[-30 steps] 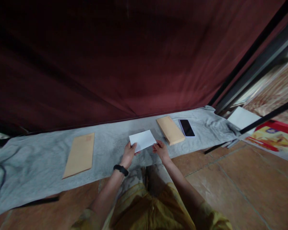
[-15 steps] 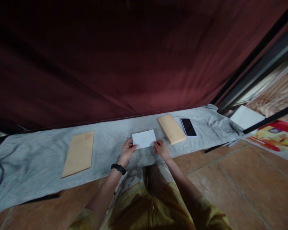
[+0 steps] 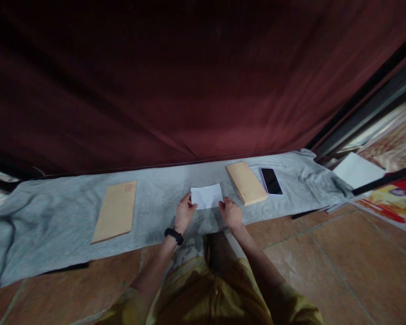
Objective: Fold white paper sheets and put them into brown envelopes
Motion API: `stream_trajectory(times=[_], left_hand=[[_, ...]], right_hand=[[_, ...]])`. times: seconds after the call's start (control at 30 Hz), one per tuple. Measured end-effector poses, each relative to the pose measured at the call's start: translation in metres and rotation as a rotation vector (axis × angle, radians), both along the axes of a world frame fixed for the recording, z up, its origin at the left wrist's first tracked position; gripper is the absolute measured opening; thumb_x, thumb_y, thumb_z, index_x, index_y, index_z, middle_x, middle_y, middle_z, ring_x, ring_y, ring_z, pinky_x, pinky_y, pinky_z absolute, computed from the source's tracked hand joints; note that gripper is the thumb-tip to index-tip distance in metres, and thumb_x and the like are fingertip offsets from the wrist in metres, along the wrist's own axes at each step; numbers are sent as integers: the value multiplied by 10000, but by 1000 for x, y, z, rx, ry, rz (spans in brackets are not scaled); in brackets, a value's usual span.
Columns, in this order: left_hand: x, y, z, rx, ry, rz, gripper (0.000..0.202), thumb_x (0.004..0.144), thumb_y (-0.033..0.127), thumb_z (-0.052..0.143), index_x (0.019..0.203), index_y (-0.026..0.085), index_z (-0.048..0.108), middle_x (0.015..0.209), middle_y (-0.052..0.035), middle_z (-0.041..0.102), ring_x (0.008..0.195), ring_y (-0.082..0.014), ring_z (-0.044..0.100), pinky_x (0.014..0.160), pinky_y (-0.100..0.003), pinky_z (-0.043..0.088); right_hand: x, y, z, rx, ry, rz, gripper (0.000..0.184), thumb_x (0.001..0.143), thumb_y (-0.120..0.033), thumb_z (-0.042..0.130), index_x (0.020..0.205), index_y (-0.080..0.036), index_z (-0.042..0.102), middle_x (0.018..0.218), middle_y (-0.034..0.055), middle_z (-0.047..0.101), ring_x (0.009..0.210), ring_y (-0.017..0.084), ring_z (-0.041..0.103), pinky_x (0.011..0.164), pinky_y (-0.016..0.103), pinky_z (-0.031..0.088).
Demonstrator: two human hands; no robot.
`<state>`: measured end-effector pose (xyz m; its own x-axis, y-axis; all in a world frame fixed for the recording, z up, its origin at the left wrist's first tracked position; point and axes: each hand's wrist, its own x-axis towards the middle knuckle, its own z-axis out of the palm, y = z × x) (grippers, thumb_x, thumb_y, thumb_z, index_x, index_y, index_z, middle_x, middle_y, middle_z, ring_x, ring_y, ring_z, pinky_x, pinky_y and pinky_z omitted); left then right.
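A white sheet of paper (image 3: 206, 197) is held between my two hands over the grey cloth. My left hand (image 3: 185, 212) pinches its left edge, and a black band circles that wrist. At the lower right corner, the fingers of my right hand (image 3: 231, 213) are closed on the same paper. Just right of the paper lies a stack of brown envelopes (image 3: 246, 182). Farther to the left, more brown envelope paper (image 3: 117, 211) with a small reddish print lies flat, apart from my hands.
A dark-screened phone (image 3: 271, 181) lies right of the stack. The grey cloth (image 3: 162, 189) covers a long, narrow surface before a dark red curtain (image 3: 189, 90). At the right are a black metal bar (image 3: 389, 178), a white box-like object (image 3: 358, 170) and a red-and-yellow printed package (image 3: 392, 201).
The whole view has shifted slightly. Both hands still grip the white paper, whose near edge now looks a little curved; the right fingers have curled more at its corner.
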<state>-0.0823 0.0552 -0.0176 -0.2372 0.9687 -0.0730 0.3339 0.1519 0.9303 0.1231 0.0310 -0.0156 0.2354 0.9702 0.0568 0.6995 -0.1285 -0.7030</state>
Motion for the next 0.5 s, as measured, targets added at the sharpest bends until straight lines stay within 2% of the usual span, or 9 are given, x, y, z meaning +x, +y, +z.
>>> stream_trajectory(times=[0.17,0.27,0.33,0.5], left_hand=[[-1,0,5,29,100,-6,483,667,89,726,1139,186,708,727,26,623,693,-158,591,789,-295,503],[-1,0,6,34,154,-14,423,670,86,725,1078,198,722,773,5,636,728,-174,601,826,-321,513],[-1,0,6,35,188,-30,390,680,89,724,1052,206,726,799,-8,647,744,-183,610,835,-328,517],[1,-1,5,48,294,-74,323,730,89,701,1037,190,715,932,-60,674,840,-214,643,889,-349,504]], right_hand=[[1,-4,0,-41,-127,17,187,965,-348,568,1016,-182,639,874,121,715,861,257,704,795,341,489],[4,-6,1,-12,-158,37,204,982,-305,516,1088,-185,642,937,120,714,924,248,683,851,346,495],[3,-7,3,59,-172,150,254,991,-259,461,1144,-191,652,1057,132,710,1027,253,654,934,372,486],[-11,-10,1,217,-141,616,388,1006,-248,432,1350,-210,606,1403,98,609,1329,247,515,1134,441,392]])
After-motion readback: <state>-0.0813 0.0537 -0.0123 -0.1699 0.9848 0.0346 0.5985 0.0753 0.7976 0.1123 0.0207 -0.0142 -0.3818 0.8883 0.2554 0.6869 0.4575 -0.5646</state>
